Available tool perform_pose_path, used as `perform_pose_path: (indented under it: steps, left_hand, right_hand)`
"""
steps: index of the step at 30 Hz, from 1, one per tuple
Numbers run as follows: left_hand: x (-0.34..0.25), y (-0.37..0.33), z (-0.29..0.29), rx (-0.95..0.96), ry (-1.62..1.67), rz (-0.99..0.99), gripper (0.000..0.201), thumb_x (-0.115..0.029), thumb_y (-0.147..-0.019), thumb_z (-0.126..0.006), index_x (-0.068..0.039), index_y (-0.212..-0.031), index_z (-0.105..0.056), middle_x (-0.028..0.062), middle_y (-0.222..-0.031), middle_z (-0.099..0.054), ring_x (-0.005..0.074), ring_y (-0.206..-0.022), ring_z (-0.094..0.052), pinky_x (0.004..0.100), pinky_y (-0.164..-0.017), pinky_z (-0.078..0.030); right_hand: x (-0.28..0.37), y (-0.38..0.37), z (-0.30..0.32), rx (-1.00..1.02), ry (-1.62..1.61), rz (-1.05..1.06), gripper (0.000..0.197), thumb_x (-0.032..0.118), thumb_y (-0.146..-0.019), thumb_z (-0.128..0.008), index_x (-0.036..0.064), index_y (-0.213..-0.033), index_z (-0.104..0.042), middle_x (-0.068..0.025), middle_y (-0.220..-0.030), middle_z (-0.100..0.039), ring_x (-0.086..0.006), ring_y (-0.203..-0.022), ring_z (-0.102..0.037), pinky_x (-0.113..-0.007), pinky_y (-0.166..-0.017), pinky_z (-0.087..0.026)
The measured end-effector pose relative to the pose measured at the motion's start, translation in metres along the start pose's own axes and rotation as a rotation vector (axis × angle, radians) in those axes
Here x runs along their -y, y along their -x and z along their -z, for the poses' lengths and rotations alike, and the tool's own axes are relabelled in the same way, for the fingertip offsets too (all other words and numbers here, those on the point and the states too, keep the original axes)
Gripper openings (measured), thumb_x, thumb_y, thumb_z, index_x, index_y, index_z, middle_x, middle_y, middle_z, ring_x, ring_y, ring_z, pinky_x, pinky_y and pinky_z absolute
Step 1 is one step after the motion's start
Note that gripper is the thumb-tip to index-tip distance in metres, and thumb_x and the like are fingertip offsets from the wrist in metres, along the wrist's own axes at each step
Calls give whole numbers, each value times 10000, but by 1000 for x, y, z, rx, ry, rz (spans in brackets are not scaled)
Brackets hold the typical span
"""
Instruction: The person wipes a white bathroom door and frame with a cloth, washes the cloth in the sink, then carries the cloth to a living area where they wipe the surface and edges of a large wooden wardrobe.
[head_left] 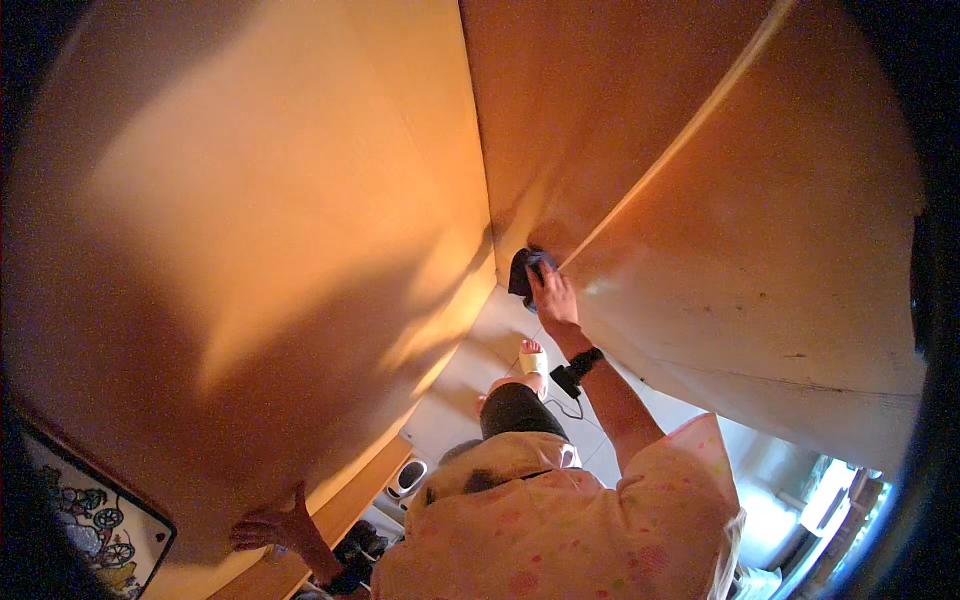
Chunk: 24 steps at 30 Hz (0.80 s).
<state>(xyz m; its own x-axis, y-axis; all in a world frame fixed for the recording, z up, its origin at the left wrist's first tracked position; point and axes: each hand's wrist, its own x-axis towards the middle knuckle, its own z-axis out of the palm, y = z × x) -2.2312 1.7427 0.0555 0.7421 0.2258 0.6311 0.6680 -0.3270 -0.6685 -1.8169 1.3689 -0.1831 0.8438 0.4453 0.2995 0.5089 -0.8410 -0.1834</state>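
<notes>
With its fingers closed, my right hand [556, 302] presses a dark cloth [520, 274] against the right-hand wooden panel [690, 230], low down by the corner where two panels meet. Part of the cloth is hidden under the fingers. A pale streak of light runs up this panel from the hand. At the lower left, my left hand [272, 526] lies with fingers spread on the left-hand wooden panel [300, 150] and holds nothing. A black band with a small box and cable [572, 374] is on my right wrist.
A framed board with bicycle drawings [105, 520] is at the lower left. A white oval object [407, 478] and dark shoes [362, 543] lie beside a wooden ledge [375, 478]. My foot in a pale slipper [534, 362] stands on the tiled floor [455, 400]. Bright light enters at lower right.
</notes>
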Motion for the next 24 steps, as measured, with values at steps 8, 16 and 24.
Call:
perform_pose_path:
  steps: [8, 16, 24]
  left_hand:
    - [-13, -7, -18, -7, 7, 45, 1193, -801, -688, -503, -7, -1460, -59, 343, -1474, -24, 545, -1351, -16, 732, -1021, -58]
    - [-49, 20, 25, 330, 1020, 200, 523, -249, -806, -670, -70, -1261, -483, 200, -1341, -416, 428, -1275, -326, 616, -1082, -158]
    - [-112, -39, 77, 923, 2578, -301, 772, -78, -814, -701, -93, -1437, -245, 103, -1471, -277, 256, -1309, -374, 422, -1055, -369]
  right_hand:
    - [-14, 21, -16, 278, -154, -177, 521, 29, -753, -557, 117, -1264, -513, -151, -1342, -443, -350, -1162, -492, -415, -987, -413]
    - [22, 34, 125, 28, -1267, -293, 293, 65, -964, -383, 12, -1234, -482, -65, -1114, -570, -190, -1039, -532, -311, -945, -406]
    - [117, 41, 200, 281, -1451, -113, 346, 295, -975, -467, 12, -1155, -553, -77, -1049, -624, -184, -924, -586, -314, -823, -485]
